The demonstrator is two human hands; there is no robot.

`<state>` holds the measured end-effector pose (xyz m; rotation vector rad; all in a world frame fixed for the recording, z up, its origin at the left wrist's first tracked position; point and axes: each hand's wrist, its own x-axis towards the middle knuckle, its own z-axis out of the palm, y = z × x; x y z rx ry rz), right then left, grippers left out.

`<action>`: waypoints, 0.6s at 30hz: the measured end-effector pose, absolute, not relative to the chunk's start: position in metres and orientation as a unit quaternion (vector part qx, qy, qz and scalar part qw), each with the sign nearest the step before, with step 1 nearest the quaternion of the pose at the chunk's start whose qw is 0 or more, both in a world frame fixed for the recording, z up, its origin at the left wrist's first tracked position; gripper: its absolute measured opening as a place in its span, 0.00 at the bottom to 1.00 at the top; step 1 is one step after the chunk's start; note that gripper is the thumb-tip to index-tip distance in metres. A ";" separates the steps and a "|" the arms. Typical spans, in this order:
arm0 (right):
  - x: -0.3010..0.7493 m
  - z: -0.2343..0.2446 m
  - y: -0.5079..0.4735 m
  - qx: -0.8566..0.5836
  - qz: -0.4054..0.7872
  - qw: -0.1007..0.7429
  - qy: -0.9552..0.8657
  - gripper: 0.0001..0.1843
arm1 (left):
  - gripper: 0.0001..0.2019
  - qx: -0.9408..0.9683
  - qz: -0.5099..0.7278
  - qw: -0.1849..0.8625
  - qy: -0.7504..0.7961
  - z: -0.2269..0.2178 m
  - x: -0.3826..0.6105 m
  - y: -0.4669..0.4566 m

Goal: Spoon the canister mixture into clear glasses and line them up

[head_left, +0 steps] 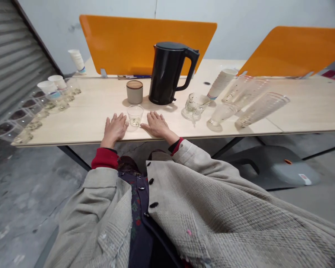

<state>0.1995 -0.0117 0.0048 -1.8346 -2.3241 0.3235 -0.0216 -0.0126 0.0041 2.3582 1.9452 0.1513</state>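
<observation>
Flat on the table lies my left hand point(116, 128), fingers stretched out, just left of a clear plastic cup point(135, 116). My right hand point(157, 124) rests palm down on the cup's other side, its thumb pointing toward it. Neither hand grips anything. The cup stands upright with a few small dark and pale bits at its bottom. Behind it sits a grey canister point(134, 93) with a wooden lid. A black electric kettle point(167, 74) stands further back, its handle to the right.
Several clear cups point(30, 108) with dark contents line the left end, near white paper cups point(57, 82). On the right are a glass pitcher point(194, 106), stacked paper cups point(222, 83) and stacked clear cups point(261, 109). Orange dividers point(123, 44) rise behind. A grey chair point(270, 165) stands below.
</observation>
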 end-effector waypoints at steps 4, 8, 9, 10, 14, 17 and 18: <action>0.197 0.005 -0.014 -0.631 0.116 0.071 -0.764 0.47 | 0.32 0.771 0.047 0.038 0.634 0.001 -0.023 -0.011; 0.194 0.003 -0.016 -0.637 0.120 0.069 -0.758 0.47 | 0.32 0.771 0.056 0.039 0.633 -0.001 -0.024 -0.010; 0.194 0.002 -0.016 -0.638 0.120 0.069 -0.758 0.47 | 0.32 0.770 0.058 0.040 0.634 -0.001 -0.024 -0.010; 0.193 0.001 -0.017 -0.638 0.121 0.068 -0.758 0.47 | 0.32 0.770 0.060 0.041 0.634 -0.002 -0.024 -0.010; 0.192 0.001 -0.020 -0.639 0.120 0.066 -0.757 0.48 | 0.32 0.771 0.060 0.043 0.633 -0.001 -0.024 -0.010; 0.191 0.004 -0.021 -0.641 0.122 0.065 -0.755 0.47 | 0.32 0.770 0.057 0.044 0.635 0.000 -0.023 -0.011; 0.191 0.004 -0.021 -0.642 0.122 0.066 -0.754 0.47 | 0.32 0.769 0.055 0.044 0.635 0.000 -0.023 -0.011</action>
